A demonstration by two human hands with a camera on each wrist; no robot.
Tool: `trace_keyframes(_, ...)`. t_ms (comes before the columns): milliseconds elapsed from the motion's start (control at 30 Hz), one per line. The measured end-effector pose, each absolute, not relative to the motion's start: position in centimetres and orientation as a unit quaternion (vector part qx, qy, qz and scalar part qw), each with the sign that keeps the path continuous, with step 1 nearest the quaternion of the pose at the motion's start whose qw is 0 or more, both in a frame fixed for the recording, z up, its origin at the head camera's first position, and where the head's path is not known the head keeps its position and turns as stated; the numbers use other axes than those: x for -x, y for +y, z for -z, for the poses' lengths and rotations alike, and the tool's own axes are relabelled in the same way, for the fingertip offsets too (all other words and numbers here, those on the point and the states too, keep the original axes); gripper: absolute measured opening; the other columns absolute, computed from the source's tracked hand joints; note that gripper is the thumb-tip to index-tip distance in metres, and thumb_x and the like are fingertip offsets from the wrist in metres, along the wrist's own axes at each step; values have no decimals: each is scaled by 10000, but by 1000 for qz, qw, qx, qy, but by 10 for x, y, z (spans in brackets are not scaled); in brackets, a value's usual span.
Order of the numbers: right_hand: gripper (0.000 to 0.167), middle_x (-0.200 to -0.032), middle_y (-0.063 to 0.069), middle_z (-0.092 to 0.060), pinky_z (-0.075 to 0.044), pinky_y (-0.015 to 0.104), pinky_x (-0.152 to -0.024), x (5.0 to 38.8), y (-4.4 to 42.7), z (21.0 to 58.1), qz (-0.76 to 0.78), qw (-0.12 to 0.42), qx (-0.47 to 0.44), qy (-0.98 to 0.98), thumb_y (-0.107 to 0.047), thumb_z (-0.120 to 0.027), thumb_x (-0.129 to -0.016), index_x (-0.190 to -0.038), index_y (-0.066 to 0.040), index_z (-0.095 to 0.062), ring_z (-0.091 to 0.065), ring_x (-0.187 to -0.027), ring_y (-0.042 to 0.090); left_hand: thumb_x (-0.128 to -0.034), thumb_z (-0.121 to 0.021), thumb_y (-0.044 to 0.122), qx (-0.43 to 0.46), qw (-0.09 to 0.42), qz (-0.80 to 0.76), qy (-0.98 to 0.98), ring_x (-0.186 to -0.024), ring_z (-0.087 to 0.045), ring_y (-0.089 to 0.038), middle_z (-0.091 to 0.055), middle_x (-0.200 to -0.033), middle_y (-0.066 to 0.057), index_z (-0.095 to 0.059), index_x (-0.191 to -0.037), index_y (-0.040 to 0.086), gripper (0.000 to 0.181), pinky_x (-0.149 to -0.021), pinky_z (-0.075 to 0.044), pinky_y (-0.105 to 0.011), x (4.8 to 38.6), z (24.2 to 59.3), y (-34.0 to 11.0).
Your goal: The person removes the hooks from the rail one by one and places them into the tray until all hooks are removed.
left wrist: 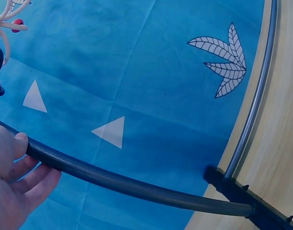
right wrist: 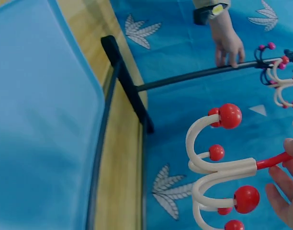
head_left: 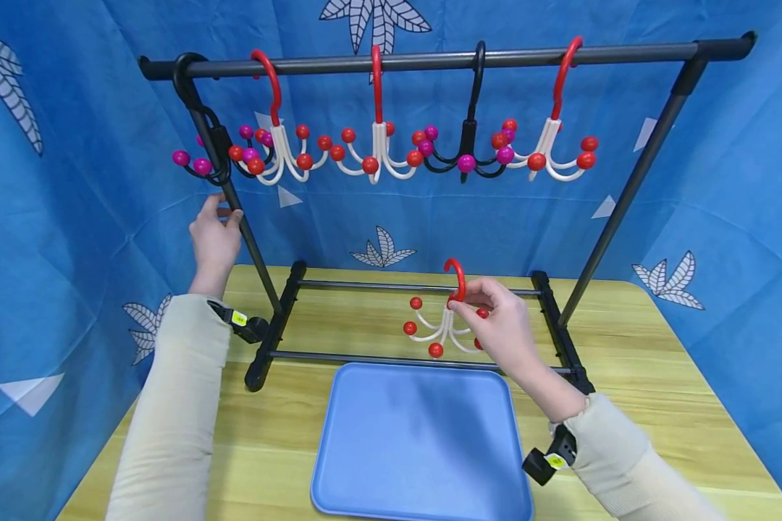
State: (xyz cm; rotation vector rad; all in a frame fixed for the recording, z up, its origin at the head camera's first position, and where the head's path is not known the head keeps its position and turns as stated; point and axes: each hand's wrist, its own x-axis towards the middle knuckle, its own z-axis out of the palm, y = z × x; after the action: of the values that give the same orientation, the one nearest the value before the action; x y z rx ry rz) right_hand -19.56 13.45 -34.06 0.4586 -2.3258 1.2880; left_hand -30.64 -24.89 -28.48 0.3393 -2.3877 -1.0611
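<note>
Nearest me, at six o'clock, a blue tray [head_left: 423,441] lies flat on the wooden table [head_left: 652,391], its far edge just beside the rack's front rail [head_left: 391,358]. Beyond it, at four o'clock, my right hand [head_left: 503,325] has thumb and fingers drawn together in a pinch on the red hook [head_left: 460,278] of a white hanger [head_left: 447,322]. I hold that hanger upright in the air, hook at the top, its curved prongs and red balls spread out below my fingers. At nine o'clock my left hand [head_left: 215,237] is on the rack's left post [head_left: 255,250], thumb to one side and fingers bent against the other, with little room between.

Farther up, the top bar [head_left: 430,61] runs from ten o'clock to two. At ten a black hanger [head_left: 219,141] with magenta balls hangs by the left post; right beside it comes a red-hooked hanger [head_left: 278,141]. A third hanger [head_left: 379,141], white with a red hook, hangs at noon, a second black one [head_left: 468,134] at one, and the last hanger [head_left: 549,137], red-hooked, at two. Behind everything is a blue curtain [head_left: 430,221] printed with leaves and triangles.
</note>
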Motion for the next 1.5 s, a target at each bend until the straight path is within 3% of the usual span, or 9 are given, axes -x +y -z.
trace_keyframes(300, 163, -876, 48, -670, -536, 334, -713, 191, 110, 370, -491, 158, -164, -841, -108, -716, -774, -908, -70, -632, -663, -792, 152, -964, -432, 200, -117, 246, 388, -880, -1031, -557, -323, -562, -1197, -173, -463, -1269, 88, 327, -848, -450, -451, 307, 285, -251)
trace_keyframes(833, 154, -839, -33, -673, -528, 329, -767, 178, 74, 417, -525, 83, -140, -836, -80, -745, -734, -824, -145, -638, -668, -783, 100, -959, -443, 198, -114, 250, 384, -881, -1016, -558, -330, -570, -1180, -178, -471, -1263, 79, 328, -839, -450, -456, 306, 290, -248)
trace_keyframes(1267, 130, -872, -13, -686, -511, 398, -807, 177, 46, 430, -521, 41, -174, -835, -118, -726, -762, -877, -128, -667, -664, -872, 160, -959, -445, 199, -111, 260, 383, -879, -1009, -555, -337, -571, -1182, -184, -471, -1258, 77, 323, -835, -442, -450, 309, 287, -252)
trace_keyframes(1500, 123, -891, -1, -665, -521, 366, -783, 175, 34, 436, -507, 39, -192, -839, -114, -716, -771, -882, -119, -664, -664, -867, 165, -960, -442, 208, -115, 253, 388, -879, -1024, -546, -337, -564, -1200, -177, -463, -1275, 90, 337, -840, -438, -451, 307, 287, -251)
